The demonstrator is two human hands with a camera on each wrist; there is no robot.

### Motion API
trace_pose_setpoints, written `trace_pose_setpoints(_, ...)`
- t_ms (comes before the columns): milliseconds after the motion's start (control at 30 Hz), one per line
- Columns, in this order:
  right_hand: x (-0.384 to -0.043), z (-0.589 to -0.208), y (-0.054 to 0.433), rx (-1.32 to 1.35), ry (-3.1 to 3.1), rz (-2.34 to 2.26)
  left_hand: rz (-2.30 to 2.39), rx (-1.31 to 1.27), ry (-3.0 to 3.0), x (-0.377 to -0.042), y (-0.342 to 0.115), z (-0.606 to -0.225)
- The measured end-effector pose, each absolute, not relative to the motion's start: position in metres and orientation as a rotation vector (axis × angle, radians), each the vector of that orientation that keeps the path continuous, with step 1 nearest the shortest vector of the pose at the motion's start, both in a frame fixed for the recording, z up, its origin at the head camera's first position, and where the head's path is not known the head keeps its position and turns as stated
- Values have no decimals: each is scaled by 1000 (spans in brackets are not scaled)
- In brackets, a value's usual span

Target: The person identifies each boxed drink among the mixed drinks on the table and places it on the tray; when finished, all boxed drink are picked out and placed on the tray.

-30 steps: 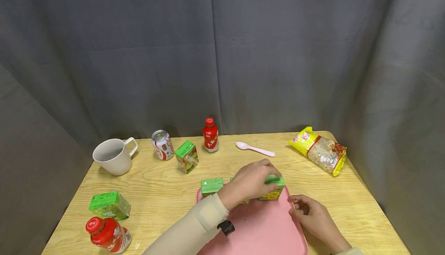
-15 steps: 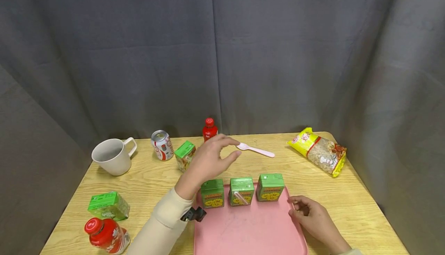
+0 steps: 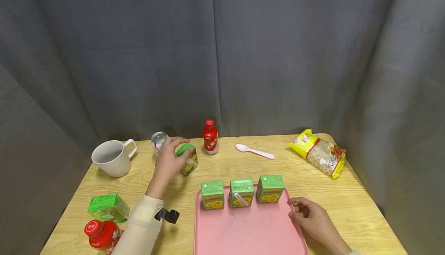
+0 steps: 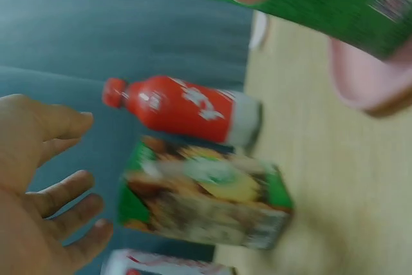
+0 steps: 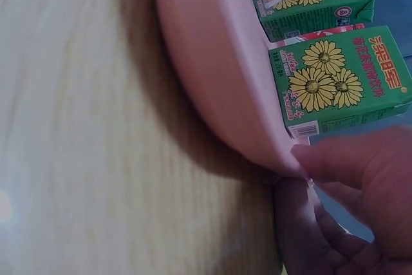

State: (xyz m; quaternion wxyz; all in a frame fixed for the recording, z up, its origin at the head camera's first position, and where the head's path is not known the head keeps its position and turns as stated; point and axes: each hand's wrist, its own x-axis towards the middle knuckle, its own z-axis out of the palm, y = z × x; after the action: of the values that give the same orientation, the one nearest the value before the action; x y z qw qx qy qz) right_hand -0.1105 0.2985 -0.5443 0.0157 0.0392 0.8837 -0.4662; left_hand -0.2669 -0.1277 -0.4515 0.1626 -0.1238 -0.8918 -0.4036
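Observation:
My left hand (image 3: 168,163) is at a green drink carton (image 3: 191,164) at the back of the table, thumb and fingers spread. In the left wrist view the fingertips (image 4: 100,230) stand just short of this carton's top. My right hand (image 3: 314,221) pinches the right rim of a pink tray (image 3: 259,233) between thumb and fingers, plain in the right wrist view. Along the tray's far edge stand three green drink cartons with yellow flowers: a left one (image 3: 213,201), a middle one (image 3: 245,199) with a straw on its front, and a right one (image 3: 271,195).
Behind the left hand is a soda can (image 3: 158,139), with a red bottle (image 3: 210,138) right of the carton. A mug (image 3: 112,162), a carton lying on its side (image 3: 109,208) and another red bottle (image 3: 104,236) stand left. A pink spoon (image 3: 255,151) and a yellow-ended food bag (image 3: 320,154) lie back right.
My left hand has let go of the right flower carton on the tray and moved left and back to the lone carton beside the can. The right hand has stayed at the rim.

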Motion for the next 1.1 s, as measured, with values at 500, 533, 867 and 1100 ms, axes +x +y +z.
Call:
trace_pose_setpoints(500,-111,-548,299,78,2785,-1455,-1264,-507,-2649,-278,-144,-486)
trace_pose_setpoints(533,-111,-548,299,73,2784,-1458,-1275,-549,-2644,-280,-145,-487)
trace_pose_setpoints(867,-111,-548,299,81,2781,-1457,-1538,-501,-2582,-285,-144,-490)
trace_pose_setpoints(1100,-110,-547,299,100,2771,-1455,-1575,-406,-2584,-286,-142,-493)
